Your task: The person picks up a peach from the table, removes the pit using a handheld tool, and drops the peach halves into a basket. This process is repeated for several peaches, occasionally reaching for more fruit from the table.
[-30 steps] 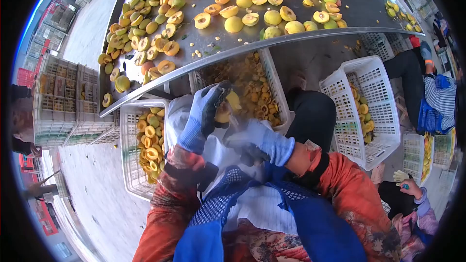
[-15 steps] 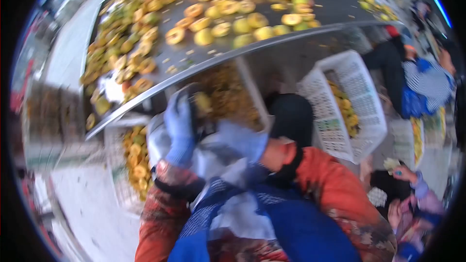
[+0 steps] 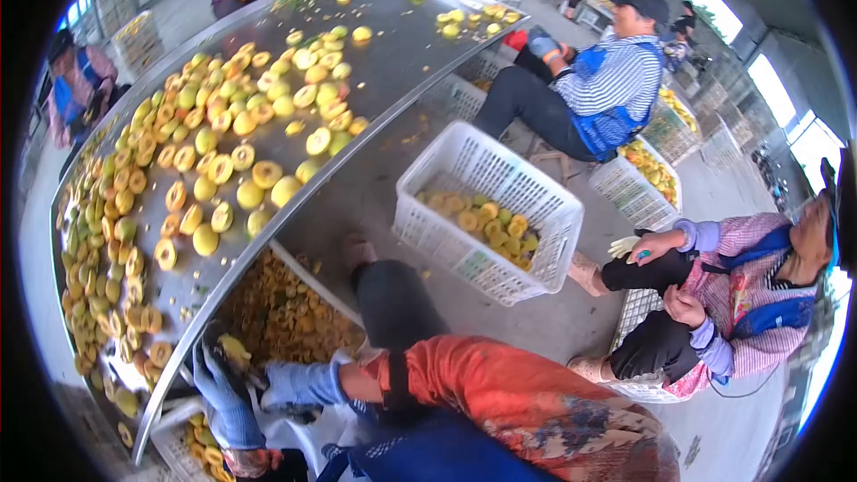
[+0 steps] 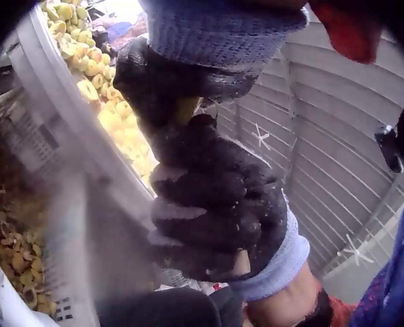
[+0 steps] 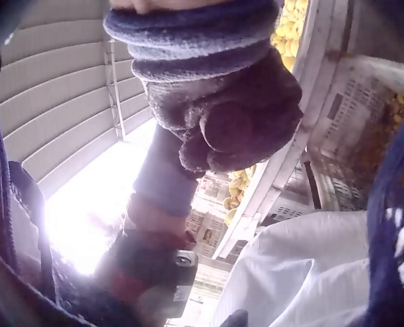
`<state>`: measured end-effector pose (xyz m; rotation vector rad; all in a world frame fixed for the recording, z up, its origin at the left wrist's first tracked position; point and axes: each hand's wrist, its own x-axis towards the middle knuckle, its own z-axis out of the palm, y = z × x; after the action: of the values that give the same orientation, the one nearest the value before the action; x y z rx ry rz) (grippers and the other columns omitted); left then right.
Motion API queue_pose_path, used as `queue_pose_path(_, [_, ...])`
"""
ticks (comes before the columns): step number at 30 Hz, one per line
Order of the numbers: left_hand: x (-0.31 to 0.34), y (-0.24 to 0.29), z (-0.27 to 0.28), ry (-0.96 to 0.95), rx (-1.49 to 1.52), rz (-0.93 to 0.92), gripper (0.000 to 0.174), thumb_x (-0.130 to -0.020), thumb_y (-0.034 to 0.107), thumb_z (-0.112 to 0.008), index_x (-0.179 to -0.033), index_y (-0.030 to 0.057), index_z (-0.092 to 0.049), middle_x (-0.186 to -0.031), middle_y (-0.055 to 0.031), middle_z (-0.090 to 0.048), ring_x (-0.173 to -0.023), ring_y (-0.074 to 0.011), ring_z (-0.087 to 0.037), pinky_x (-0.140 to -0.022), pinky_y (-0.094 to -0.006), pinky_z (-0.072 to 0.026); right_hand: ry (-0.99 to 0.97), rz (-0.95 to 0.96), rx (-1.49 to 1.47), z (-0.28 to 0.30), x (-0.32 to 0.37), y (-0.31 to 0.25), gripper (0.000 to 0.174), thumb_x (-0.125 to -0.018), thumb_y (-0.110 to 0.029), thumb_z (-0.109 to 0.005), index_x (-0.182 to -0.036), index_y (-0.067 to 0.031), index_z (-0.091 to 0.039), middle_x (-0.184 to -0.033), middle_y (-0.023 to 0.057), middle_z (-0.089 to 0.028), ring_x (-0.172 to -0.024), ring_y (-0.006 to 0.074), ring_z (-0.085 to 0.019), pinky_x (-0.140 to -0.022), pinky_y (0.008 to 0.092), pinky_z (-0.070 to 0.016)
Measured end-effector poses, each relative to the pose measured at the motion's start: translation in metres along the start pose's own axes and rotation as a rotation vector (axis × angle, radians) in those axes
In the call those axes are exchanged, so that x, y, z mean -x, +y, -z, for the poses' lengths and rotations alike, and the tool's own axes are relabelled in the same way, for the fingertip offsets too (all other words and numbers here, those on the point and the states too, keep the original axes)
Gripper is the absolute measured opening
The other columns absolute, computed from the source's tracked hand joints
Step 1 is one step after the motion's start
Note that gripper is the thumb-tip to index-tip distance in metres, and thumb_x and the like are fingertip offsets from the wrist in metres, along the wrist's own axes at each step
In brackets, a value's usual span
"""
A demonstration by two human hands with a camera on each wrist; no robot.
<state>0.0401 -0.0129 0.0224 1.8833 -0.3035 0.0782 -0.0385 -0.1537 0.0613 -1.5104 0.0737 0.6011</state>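
In the head view my left hand, in a blue glove with a dark palm, holds a yellow peach beside the table edge. Close on its right is my gloved right hand. Its fingers curl into a fist, as the right wrist view also shows at my right hand; they grip a small tool that is mostly hidden. In the left wrist view a sliver of the peach shows between my left hand and the knuckles of my right hand.
A metal table carries many halved peaches. Under its edge stands a crate of brownish fruit scraps. To the right is a white crate with peach pieces. One person sits beyond it, another person at the right.
The head view has swung right, so my hands now appear at the lower left and more seated people show. Both hands stay close together at the peach.
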Motion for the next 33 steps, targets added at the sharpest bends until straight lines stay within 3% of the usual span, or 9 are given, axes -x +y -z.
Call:
queue_pose_path(6, [0.003,0.024,-0.017,0.066,0.210,-0.058,0.041,-0.089,0.029,-0.033,-0.116,-0.0015,-0.043,-0.115,-0.0117,-0.047,-0.101,-0.0209,-0.047,-0.087,-0.0325,-0.0367,0.100,0.172,0.232,0.014,0.001,-0.021,0.018,-0.065,-0.015,-0.054,-0.078,-0.0031,-0.059,-0.059,0.0100,-0.057,-0.052,0.0190,-0.057,-0.049,0.0329,-0.0456])
queue_pose_path(13, [0.003,0.022,0.000,-0.055,0.202,-0.096,0.047,-0.089,0.034,-0.033,-0.118,-0.0019,-0.042,-0.118,-0.0129,-0.047,-0.108,-0.0220,-0.043,-0.091,-0.0336,-0.0325,-0.138,-0.152,0.004,0.009,-0.005,-0.011,0.017,-0.064,-0.015,-0.056,-0.076,-0.0046,-0.061,-0.061,0.0090,-0.058,-0.050,0.0171,-0.056,-0.050,0.0293,-0.0466])
queue_pose_path(18, [0.007,0.018,0.001,0.063,-0.036,-0.179,0.041,-0.088,0.028,-0.034,-0.108,-0.0034,-0.052,-0.108,-0.0127,-0.054,-0.099,-0.0204,-0.049,-0.088,-0.0319,-0.0342,-0.412,0.200,-0.326,-0.004,0.003,0.010,0.008,-0.071,-0.010,-0.053,-0.068,-0.0055,-0.059,-0.050,0.0000,-0.048,-0.043,0.0112,-0.049,-0.039,0.0258,-0.0379])
queue_pose_path(21, [-0.002,0.000,0.005,-0.014,-0.038,-0.056,0.034,-0.086,0.020,-0.040,-0.106,-0.0040,-0.053,-0.102,-0.0137,-0.056,-0.092,-0.0215,-0.052,-0.084,-0.0304,-0.0393,-0.295,0.767,0.058,-0.015,-0.035,0.050,0.011,-0.073,-0.014,-0.053,-0.068,-0.0062,-0.059,-0.050,-0.0010,-0.046,-0.042,0.0092,-0.046,-0.039,0.0246,-0.0371])
queue_pose_path(22, [-0.004,0.011,0.004,-0.097,0.036,-0.046,0.032,-0.086,0.019,-0.039,-0.103,-0.0033,-0.055,-0.097,-0.0115,-0.058,-0.088,-0.0199,-0.052,-0.079,-0.0290,-0.0407,-0.395,0.105,-0.468,-0.008,-0.015,0.030,0.013,-0.074,-0.016,-0.053,-0.067,-0.0063,-0.057,-0.048,-0.0015,-0.042,-0.040,0.0092,-0.045,-0.036,0.0241,-0.0349])
queue_pose_path(25, [-0.005,0.005,0.010,-0.240,0.323,-0.040,0.039,-0.082,0.031,-0.044,-0.096,-0.0023,-0.059,-0.092,-0.0107,-0.059,-0.084,-0.0174,-0.053,-0.075,-0.0290,-0.0400,-0.539,-0.155,-0.688,0.006,-0.011,0.027,0.014,-0.075,-0.018,-0.053,-0.067,-0.0066,-0.055,-0.047,-0.0011,-0.040,-0.036,0.0101,-0.041,-0.033,0.0244,-0.0323])
queue_pose_path(28, [0.001,0.019,0.005,-0.152,0.096,-0.021,0.035,-0.081,0.026,-0.046,-0.092,-0.0038,-0.060,-0.088,-0.0106,-0.061,-0.081,-0.0163,-0.054,-0.075,-0.0273,-0.0405,-0.488,0.355,-0.410,-0.005,-0.023,0.045,0.014,-0.073,-0.020,-0.054,-0.072,-0.0064,-0.055,-0.046,-0.0001,-0.038,-0.031,0.0120,-0.039,-0.031,0.0254,-0.0307])
queue_pose_path(30, [-0.003,0.020,0.005,-0.232,0.166,0.154,0.028,-0.083,0.018,-0.045,-0.091,-0.0028,-0.060,-0.082,-0.0083,-0.061,-0.074,-0.0143,-0.055,-0.069,-0.0245,-0.0421,-0.384,-0.143,-0.531,-0.002,-0.016,0.041,0.013,-0.073,-0.020,-0.053,-0.070,-0.0070,-0.054,-0.045,0.0008,-0.039,-0.031,0.0125,-0.040,-0.031,0.0257,-0.0309])
queue_pose_path(33, [-0.008,0.027,0.005,-0.250,0.123,0.183,0.028,-0.083,0.020,-0.045,-0.091,-0.0020,-0.060,-0.080,-0.0067,-0.061,-0.070,-0.0133,-0.054,-0.065,-0.0253,-0.0426,-0.367,-0.185,-0.622,-0.004,-0.014,0.036,0.014,-0.073,-0.020,-0.053,-0.067,-0.0072,-0.053,-0.045,0.0012,-0.041,-0.032,0.0128,-0.040,-0.031,0.0258,-0.0310])
